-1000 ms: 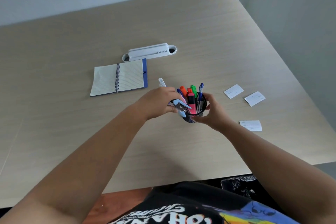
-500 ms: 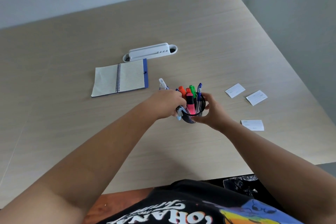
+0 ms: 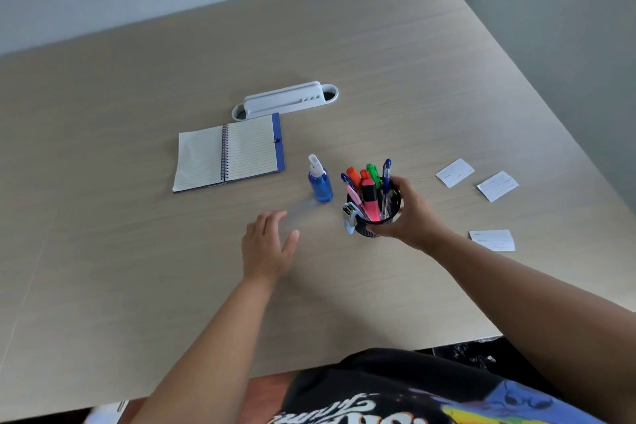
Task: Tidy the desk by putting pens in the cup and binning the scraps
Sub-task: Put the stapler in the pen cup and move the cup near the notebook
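Notebook [image 3: 229,153]: open and flat at the left of the desk [image 3: 103,251], with a white tray-like holder [image 3: 285,100] just behind it; neither has moved.
Left hand [image 3: 266,248]: a second ago it was at the cup's rim, putting something in; now it has drawn back toward the body and hovers low over bare desk, fingers spread and loose, holding nothing. Its edges are blurred, so whether it touches the surface I cannot tell.
Spray bottle [image 3: 320,182]: small, blue, upright, just left of the cup; the left hand hid all but its top before, and its withdrawal has uncovered it.
Cup [image 3: 375,213]: black mesh, near the desk's middle, tilted slightly toward the camera, holding pens and highlighters [image 3: 368,189]; a small stapler-like thing [image 3: 351,215] hangs at its near-left rim, but it is too small to name surely.
Right hand [image 3: 411,213]: fingers curled around the cup's right side, steadying it as before.
Paper scraps [image 3: 454,172]: three white slips to the right, well apart from the cup, untouched.
Meaning for the task: no loose pens show, so that part looks finished; the scraps are probably next.
Hidden: the bin is not clearly seen; something dark shows below the desk's near-right edge, cut off by the arm.
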`<state>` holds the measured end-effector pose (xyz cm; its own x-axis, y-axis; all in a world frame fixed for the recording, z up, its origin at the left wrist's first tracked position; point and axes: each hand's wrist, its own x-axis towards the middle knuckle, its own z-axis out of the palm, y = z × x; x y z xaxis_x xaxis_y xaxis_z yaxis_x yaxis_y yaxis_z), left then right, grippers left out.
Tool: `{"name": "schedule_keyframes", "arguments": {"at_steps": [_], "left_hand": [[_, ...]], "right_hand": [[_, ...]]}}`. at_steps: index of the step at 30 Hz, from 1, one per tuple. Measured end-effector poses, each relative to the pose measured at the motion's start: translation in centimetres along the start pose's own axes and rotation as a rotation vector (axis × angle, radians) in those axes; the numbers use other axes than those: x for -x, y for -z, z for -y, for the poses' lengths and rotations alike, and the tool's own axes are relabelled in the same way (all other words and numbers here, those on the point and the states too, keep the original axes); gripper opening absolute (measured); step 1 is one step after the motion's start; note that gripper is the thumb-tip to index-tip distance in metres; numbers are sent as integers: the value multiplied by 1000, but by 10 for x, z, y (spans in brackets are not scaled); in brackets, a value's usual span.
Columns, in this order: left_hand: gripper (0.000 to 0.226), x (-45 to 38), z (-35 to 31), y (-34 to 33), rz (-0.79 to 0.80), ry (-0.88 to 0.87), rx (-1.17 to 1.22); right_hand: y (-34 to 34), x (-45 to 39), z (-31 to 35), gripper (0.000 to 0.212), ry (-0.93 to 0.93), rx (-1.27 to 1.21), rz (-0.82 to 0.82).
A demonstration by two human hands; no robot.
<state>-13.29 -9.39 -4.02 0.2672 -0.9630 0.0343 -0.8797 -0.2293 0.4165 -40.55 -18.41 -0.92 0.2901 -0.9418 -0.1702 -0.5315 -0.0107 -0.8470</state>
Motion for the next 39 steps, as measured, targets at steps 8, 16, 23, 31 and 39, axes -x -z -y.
{"name": "schedule_keyframes", "arguments": {"at_steps": [8, 16, 23, 31, 39], "left_hand": [[73, -25, 29, -30, 221, 166, -165], [75, -42, 32, -33, 185, 228, -164], [77, -44, 33, -35, 151, 246, -149], [79, -45, 36, -34, 149, 252, -150], [79, -45, 35, -33, 129, 257, -157]], "right_hand": [[16, -36, 8, 84, -90, -81, -178], [8, -115, 41, 85, -99, -108, -250], [-30, -175, 71, 85, -85, -135, -198], [-62, -222, 91, 85, -45, -135, -136], [-77, -250, 97, 82, 5, -122, -141]]}}
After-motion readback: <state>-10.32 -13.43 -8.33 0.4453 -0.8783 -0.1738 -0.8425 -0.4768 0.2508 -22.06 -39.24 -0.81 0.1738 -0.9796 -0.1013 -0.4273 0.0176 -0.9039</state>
